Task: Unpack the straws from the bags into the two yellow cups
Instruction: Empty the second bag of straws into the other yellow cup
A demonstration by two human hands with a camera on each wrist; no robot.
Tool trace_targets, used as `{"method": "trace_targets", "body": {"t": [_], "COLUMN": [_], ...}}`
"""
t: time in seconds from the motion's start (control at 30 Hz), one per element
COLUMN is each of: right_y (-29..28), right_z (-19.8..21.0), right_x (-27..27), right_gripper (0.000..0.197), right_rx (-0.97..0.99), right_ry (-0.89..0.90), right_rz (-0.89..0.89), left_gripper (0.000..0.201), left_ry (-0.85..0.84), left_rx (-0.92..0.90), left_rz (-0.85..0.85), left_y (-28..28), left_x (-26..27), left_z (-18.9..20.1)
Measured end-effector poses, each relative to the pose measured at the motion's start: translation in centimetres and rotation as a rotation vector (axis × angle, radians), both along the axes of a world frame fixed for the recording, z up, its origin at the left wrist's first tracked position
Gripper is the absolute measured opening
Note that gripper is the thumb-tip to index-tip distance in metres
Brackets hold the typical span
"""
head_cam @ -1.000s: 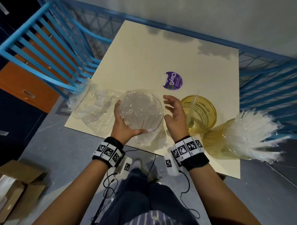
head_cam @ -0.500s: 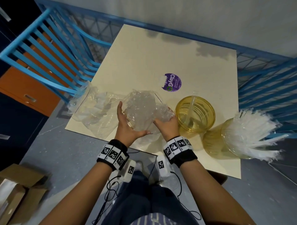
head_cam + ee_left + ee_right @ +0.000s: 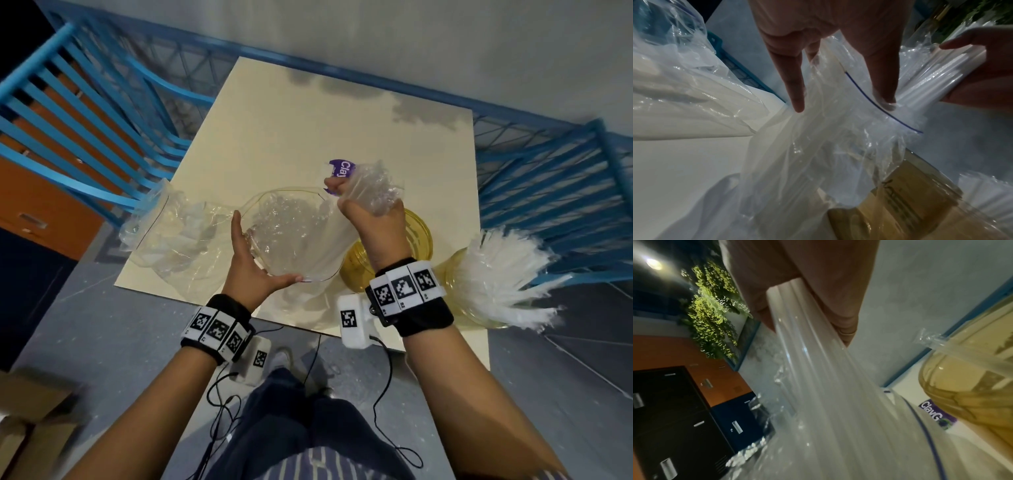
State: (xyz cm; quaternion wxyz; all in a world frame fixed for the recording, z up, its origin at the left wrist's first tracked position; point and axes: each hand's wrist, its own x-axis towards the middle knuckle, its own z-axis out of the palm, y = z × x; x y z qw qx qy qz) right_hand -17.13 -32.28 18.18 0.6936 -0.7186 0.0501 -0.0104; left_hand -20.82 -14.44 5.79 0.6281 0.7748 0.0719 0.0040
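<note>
My left hand [image 3: 255, 260] holds the rim of a clear zip bag [image 3: 291, 233] and keeps its mouth wide, thumb inside the plastic in the left wrist view [image 3: 838, 91]. My right hand [image 3: 364, 209] grips a bundle of clear wrapped straws [image 3: 373, 186], lifted out of the bag with their lower ends still inside it [image 3: 818, 369]. Just behind that wrist stands a yellow cup [image 3: 419, 236] with a single straw in it [image 3: 972, 386]. A second yellow cup [image 3: 455, 284] at the table's right front corner is packed with white straws [image 3: 507, 270].
A crumpled empty bag [image 3: 164, 236] lies at the cream table's [image 3: 291, 130] left edge. A purple sticker [image 3: 340, 168] sits mid-table. Blue railings surround the table, and a blue slatted chair [image 3: 68, 113] stands to its left. A cardboard box [image 3: 30, 421] lies on the floor.
My right hand went into the bag, closed round a bundle of straws and drew it up and to the right. The left hand kept holding the bag's rim.
</note>
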Motion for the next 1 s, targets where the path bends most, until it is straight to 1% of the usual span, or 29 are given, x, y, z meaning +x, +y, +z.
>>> {"method": "trace_targets", "body": {"t": [0.07, 0.13, 0.2, 0.27, 0.3, 0.37, 0.4, 0.47, 0.5, 0.6, 0.63, 0.67, 0.73, 0.77, 0.83, 0.87, 0.9, 0.97, 1.0], "right_y": [-0.2, -1.1, -3.0, -5.3, -6.2, -7.4, -7.5, -7.3, -7.2, -7.0, -7.0, -7.0, -7.0, -6.8, -5.6, -4.7, -3.7, -1.7, -0.9], "right_z": [0.6, 2.3, 4.3, 6.2, 6.8, 7.1, 6.7, 4.1, 2.4, -2.6, -3.5, -4.0, -4.2, -4.0, -3.6, -3.7, -4.1, -5.5, -6.5], "right_x": [0.0, 0.0, 0.3, 0.6, 0.7, 0.9, 0.9, 1.2, 1.3, 0.9, 0.6, 0.5, 0.1, -0.2, -0.9, -1.2, -1.5, -2.0, -2.1], "right_gripper": [0.022, 0.016, 0.012, 0.015, 0.016, 0.019, 0.020, 0.030, 0.040, 0.089, 0.098, 0.102, 0.098, 0.092, 0.074, 0.068, 0.066, 0.072, 0.076], "right_rx": [0.057, 0.172, 0.332, 0.423, 0.426, 0.363, 0.318, 0.194, 0.118, -0.158, -0.198, -0.213, -0.221, -0.234, -0.252, -0.236, -0.203, -0.167, -0.180], "right_ry": [-0.011, -0.061, -0.163, -0.294, -0.349, -0.408, -0.402, -0.272, -0.175, 0.090, 0.124, 0.116, 0.016, -0.063, -0.201, -0.217, -0.203, -0.132, -0.087], "right_rz": [-0.064, -0.146, -0.223, -0.295, -0.338, -0.419, -0.454, -0.517, -0.509, -0.347, -0.318, -0.321, -0.361, -0.379, -0.320, -0.253, -0.163, 0.030, 0.094], "left_gripper": [0.145, 0.144, 0.143, 0.143, 0.144, 0.146, 0.146, 0.147, 0.147, 0.147, 0.147, 0.147, 0.146, 0.146, 0.146, 0.147, 0.148, 0.149, 0.149], "left_ry": [0.001, 0.005, 0.003, 0.018, 0.024, 0.034, 0.037, 0.035, 0.033, 0.028, 0.027, 0.026, 0.028, 0.030, 0.031, 0.033, 0.037, 0.045, 0.048], "left_rx": [0.009, 0.024, 0.034, 0.038, 0.037, 0.041, 0.044, 0.058, 0.065, 0.082, 0.086, 0.088, 0.086, 0.084, 0.081, 0.081, 0.073, 0.048, 0.041], "left_rz": [0.008, 0.017, 0.021, 0.028, 0.033, 0.035, 0.034, 0.027, 0.023, 0.020, 0.020, 0.020, 0.018, 0.018, 0.020, 0.017, 0.016, 0.014, 0.009], "left_y": [0.0, 0.1, 0.3, 0.4, 0.4, 0.4, 0.3, 0.2, 0.2, 0.3, 0.3, 0.3, 0.3, 0.3, 0.3, 0.3, 0.3, 0.3, 0.4], "left_x": [0.0, 0.0, 0.1, 0.1, 0.1, 0.1, 0.1, 0.0, 0.0, -0.1, -0.1, -0.1, -0.2, -0.2, -0.3, -0.3, -0.3, -0.4, -0.4], "left_z": [0.1, 0.2, 0.2, 0.3, 0.3, 0.5, 0.6, 0.6, 0.6, 0.6, 0.7, 0.9, 1.0, 0.9, 0.9, 0.9, 0.9, 0.8, 0.9]}}
